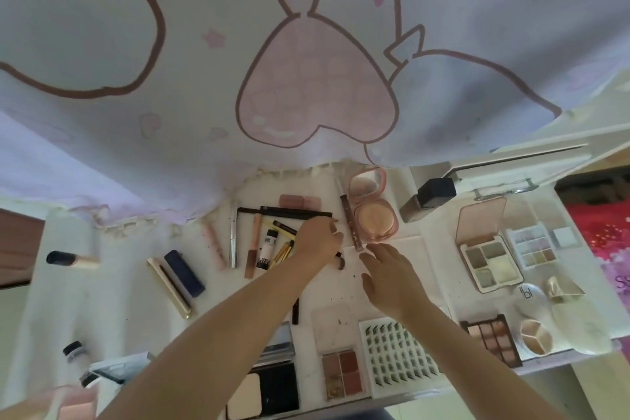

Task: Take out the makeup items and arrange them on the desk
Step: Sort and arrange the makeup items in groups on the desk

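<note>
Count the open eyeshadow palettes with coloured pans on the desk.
4. One four-pan palette at the near edge, one dark multi-pan palette near right, one pink-lidded palette far right, one clear glitter palette beside it. The arms may hide others.

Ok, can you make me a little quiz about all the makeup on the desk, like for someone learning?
1. True or false: the round pink compact is lying open.
2. Which hand is over the pile of pencils and tubes: A) the left hand, B) the right hand, C) neither?
3. Fill in: the white tray of false lashes lies at the desk's near edge, right beside the small four-colour ______.

Key
1. True: its lid stands up with the powder pan showing.
2. A. The right hand hangs spread and empty nearer the brown pencil.
3. Palette.
</note>
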A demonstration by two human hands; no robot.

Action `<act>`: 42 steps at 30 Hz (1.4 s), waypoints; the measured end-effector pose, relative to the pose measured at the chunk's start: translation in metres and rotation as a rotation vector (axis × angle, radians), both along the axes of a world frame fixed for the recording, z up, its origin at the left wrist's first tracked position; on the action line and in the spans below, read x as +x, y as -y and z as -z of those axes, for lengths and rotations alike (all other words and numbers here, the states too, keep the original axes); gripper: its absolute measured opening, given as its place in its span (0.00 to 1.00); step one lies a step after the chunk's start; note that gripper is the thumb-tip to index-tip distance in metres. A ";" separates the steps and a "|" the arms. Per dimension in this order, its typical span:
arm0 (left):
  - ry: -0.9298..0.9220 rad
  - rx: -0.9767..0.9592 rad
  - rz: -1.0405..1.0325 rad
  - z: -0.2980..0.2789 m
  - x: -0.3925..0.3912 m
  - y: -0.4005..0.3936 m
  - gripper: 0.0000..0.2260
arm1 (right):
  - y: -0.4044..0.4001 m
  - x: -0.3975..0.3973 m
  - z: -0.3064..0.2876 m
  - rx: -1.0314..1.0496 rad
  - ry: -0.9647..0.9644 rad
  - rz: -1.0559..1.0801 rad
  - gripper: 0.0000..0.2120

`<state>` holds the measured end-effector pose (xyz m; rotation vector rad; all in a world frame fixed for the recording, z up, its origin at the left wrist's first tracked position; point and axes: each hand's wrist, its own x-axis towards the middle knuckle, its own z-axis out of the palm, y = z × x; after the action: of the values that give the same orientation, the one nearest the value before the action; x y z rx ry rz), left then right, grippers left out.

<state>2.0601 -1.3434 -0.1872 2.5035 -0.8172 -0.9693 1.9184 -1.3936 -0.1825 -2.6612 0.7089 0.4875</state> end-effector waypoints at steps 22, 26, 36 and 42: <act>0.377 0.172 -0.400 -0.044 0.079 -0.249 0.13 | -0.114 0.117 -0.016 0.048 0.193 -0.512 0.14; 0.276 0.417 -0.507 -0.047 0.100 -0.290 0.13 | -0.157 0.149 -0.016 0.093 0.197 -0.600 0.14; 0.145 0.485 -0.351 -0.022 0.128 -0.309 0.15 | -0.193 0.184 -0.014 0.025 0.127 -0.491 0.15; 0.003 0.112 -0.426 -0.035 0.140 -0.299 0.19 | -0.189 0.181 -0.035 0.176 0.193 -0.185 0.13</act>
<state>2.2003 -1.0447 -0.1519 2.6165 -0.2135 -0.8789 2.0991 -1.2043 -0.1474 -2.5738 0.3478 0.3169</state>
